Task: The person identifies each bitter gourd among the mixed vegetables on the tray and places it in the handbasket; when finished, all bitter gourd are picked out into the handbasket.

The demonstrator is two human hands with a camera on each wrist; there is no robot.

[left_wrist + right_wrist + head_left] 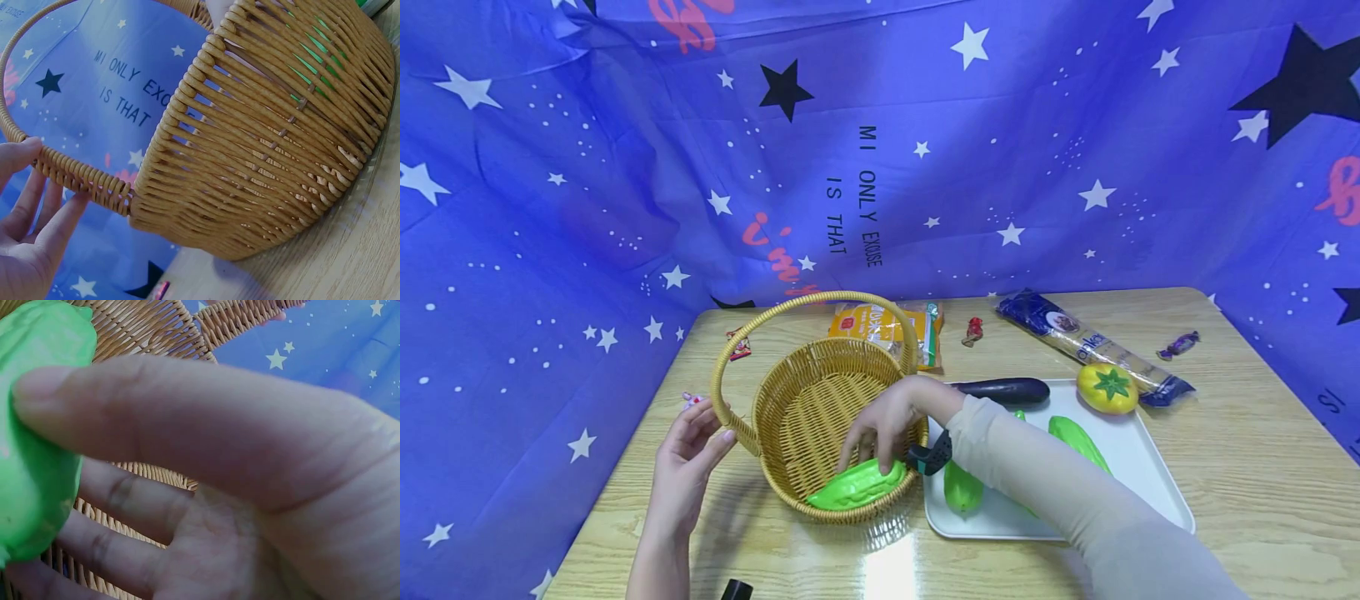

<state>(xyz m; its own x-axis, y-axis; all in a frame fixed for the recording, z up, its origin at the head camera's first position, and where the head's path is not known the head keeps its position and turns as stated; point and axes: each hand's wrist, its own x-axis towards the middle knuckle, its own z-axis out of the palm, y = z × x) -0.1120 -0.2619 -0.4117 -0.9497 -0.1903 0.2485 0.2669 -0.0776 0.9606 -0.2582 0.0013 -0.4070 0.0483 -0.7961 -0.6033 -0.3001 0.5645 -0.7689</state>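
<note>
A wicker basket with a tall arched handle stands on the table. My left hand pinches the lower left end of that handle; in the left wrist view the thumb lies over it and fingertips touch its underside. Inside the basket, at the near right, lies a green bitter melon with a ridged skin. My right hand reaches over the basket's right rim and holds the melon. The right wrist view has the thumb pressed on the melon, the other fingers beyond it.
Right of the basket, a white tray bears an eggplant, a yellow tomato-like vegetable and several green vegetables, partly behind my sleeve. At the back lie an orange food packet, a long blue-ended packet and wrapped candies.
</note>
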